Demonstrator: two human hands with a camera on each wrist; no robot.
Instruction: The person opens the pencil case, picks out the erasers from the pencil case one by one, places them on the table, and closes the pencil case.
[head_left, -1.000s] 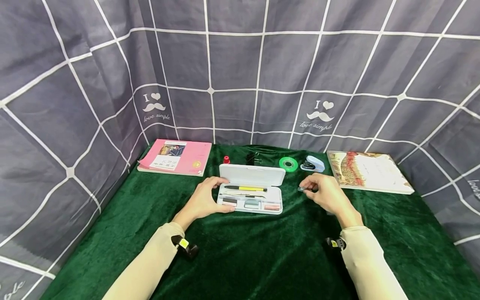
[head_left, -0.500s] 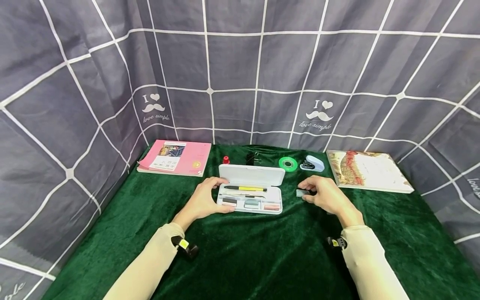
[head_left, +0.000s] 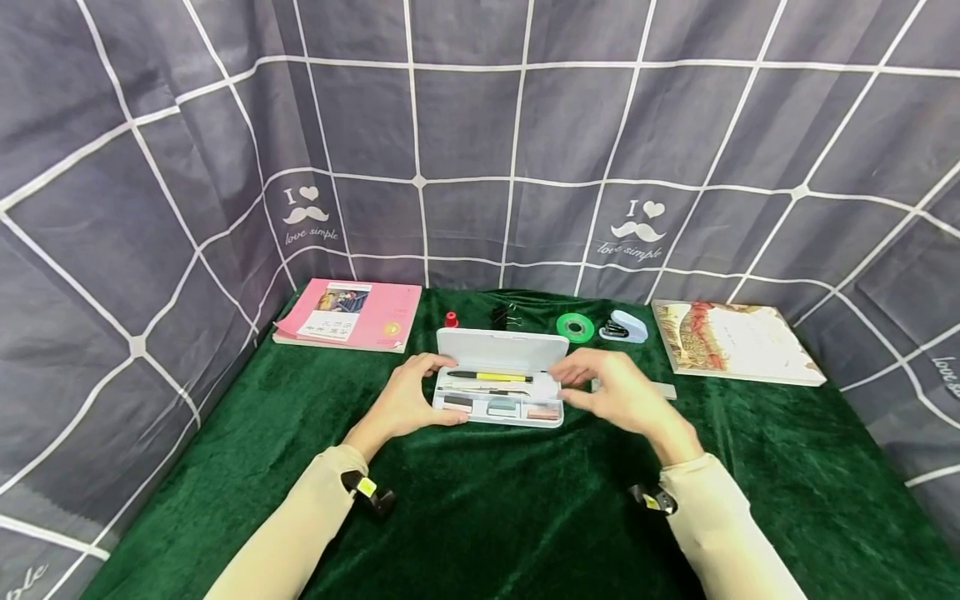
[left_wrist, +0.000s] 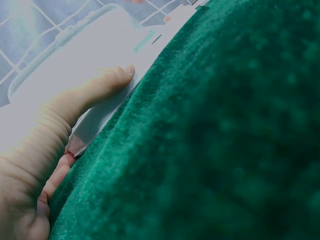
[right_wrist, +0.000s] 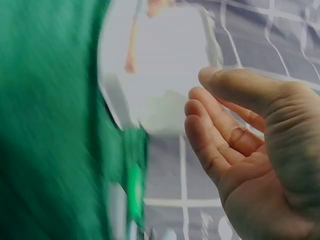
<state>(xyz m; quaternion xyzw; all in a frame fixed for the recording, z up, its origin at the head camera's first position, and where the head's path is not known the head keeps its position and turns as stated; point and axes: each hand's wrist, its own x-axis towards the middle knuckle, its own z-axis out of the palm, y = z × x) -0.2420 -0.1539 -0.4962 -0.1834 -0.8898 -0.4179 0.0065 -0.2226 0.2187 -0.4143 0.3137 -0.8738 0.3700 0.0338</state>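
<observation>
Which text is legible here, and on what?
"I" (plus a heart) above "love simple": grey curtain, twice; repeats at the side edges are cut off.
Pink book: cover characters too small to read.
Pale book: nothing legible.
White case: no legible lettering.

I see the widest lane for a hand over the green cloth in front of the pencil case. Its raised lid blocks my level path straight back. The left hand bars one end, the right hand the other. Behind the latter, tape and a stapler leave me only narrow gaps beside the right-hand book.
</observation>
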